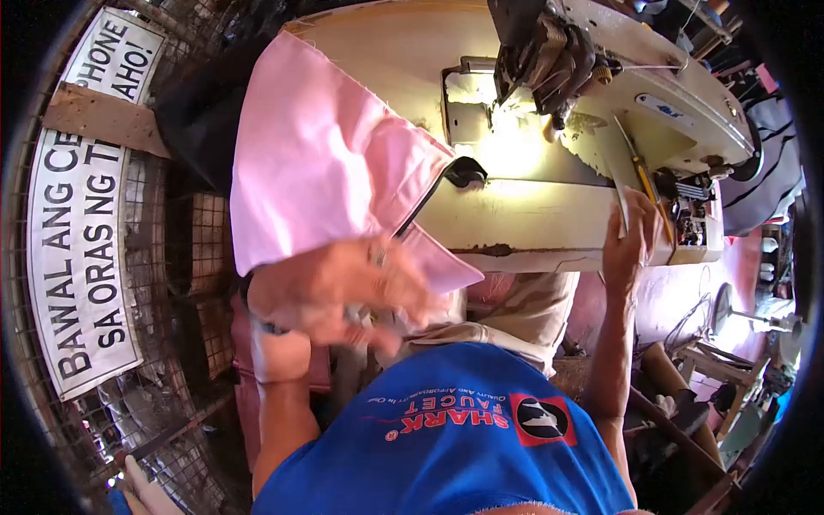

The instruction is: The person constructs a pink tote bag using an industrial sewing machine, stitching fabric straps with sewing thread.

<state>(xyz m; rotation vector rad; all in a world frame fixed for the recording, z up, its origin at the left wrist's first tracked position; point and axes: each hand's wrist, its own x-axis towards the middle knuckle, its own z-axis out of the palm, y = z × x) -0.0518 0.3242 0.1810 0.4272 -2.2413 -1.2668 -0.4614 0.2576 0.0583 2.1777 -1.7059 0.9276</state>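
Pink fabric [322,146] with a black strip along one edge lies over the left part of the sewing machine table [515,223] and hangs past its front edge. My left hand [352,287], blurred by motion, is at the lower edge of the fabric; whether it grips anything is hidden by the blur. My right hand [633,230] is at the table's front right, closed on a thin flat metal blade-like tool [620,172]. Beside that hand lies a yellow pencil-like tool [651,184]. The lit machine head [549,64] stands above the fabric's right side.
The machine arm [678,103] runs along the back right. A box of small parts [693,210] sits at the table's right end. A wire grille with a white sign [86,257] stands at the left. A fan [730,311] is at the right.
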